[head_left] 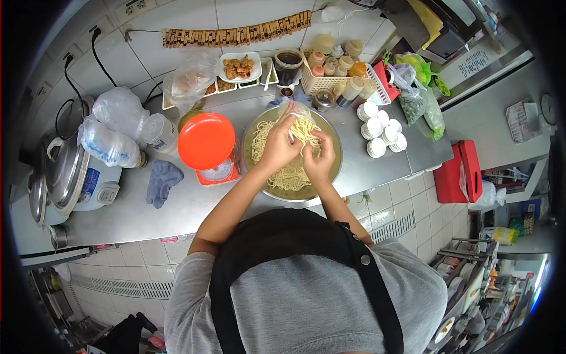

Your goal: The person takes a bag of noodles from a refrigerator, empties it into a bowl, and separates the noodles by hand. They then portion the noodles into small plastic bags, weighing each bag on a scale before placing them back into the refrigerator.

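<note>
A wide metal bowl on the steel counter holds a mass of pale yellow noodles. Over its middle, my left hand has its fingers closed at the edge of a clear plastic bag. A clump of noodles shows at the bag, between my two hands. My right hand is at the lower right of this clump, with thumb and fingers curled against it. Just left of the bowl stands a scale with a round orange-red plate on top.
Left of the scale lie a blue cloth, a plastic tub and a large cooker. Behind the bowl are a tray of fried food and a basket of sauce bottles. White cups are stacked to the right.
</note>
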